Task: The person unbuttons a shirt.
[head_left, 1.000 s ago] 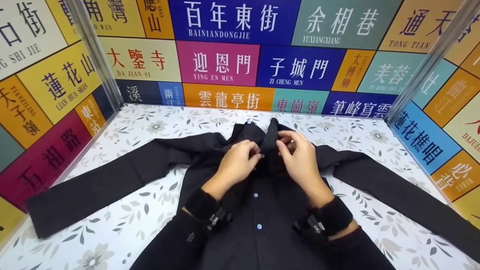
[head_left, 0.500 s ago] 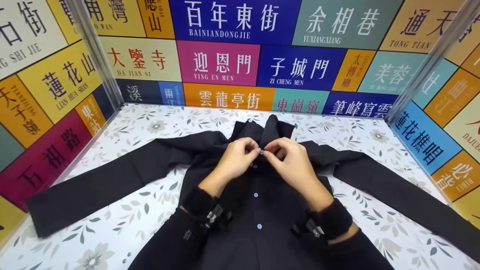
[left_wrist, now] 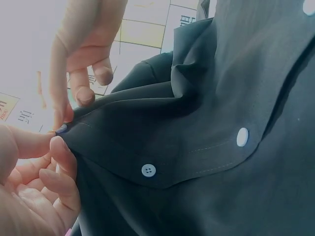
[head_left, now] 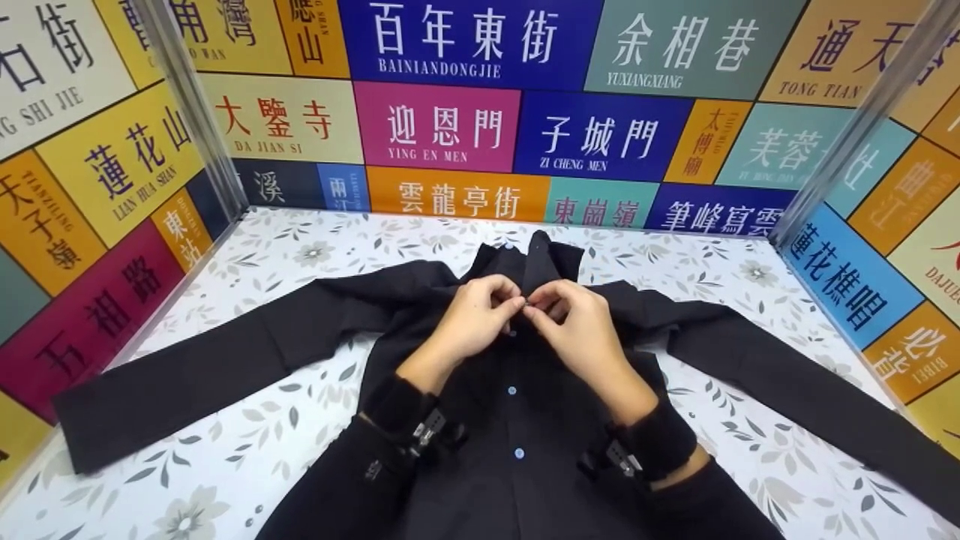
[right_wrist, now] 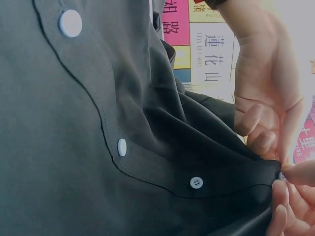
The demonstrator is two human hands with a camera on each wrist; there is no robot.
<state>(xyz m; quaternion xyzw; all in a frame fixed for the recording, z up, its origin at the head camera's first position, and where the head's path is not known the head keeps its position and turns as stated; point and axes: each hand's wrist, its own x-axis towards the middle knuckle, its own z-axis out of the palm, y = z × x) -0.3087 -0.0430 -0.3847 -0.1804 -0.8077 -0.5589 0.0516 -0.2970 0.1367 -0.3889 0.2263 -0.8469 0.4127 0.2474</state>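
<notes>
A black button-up shirt point(head_left: 480, 457) lies front up, collar point(head_left: 546, 262) at the far end. At the placket just below the collar, my left hand point(head_left: 474, 315) and right hand point(head_left: 579, 319) meet, thumbs and fingertips pinching the cloth around a small pale button point(left_wrist: 61, 129). Fingertips cover most of that button, and which hand has the button and which the cloth edge I cannot tell. Lower down, a four-hole button point(right_wrist: 196, 183) and an oval-looking button point(right_wrist: 122, 147) show on the placket. One more pale button point(head_left: 509, 246) sits at the collar.
Both shirt sleeves, the left-side one point(head_left: 202, 375) and the right-side one point(head_left: 810, 390), spread outward over a white leaf-patterned table point(head_left: 300, 420). Colourful sign-printed panels point(head_left: 435, 124) wall in the back and sides. Each wrist wears a black strap with a small camera.
The right hand has come left and down from the collar flap to meet the left hand at the button. In the last half second the fingertips shift slightly and cover the button more.
</notes>
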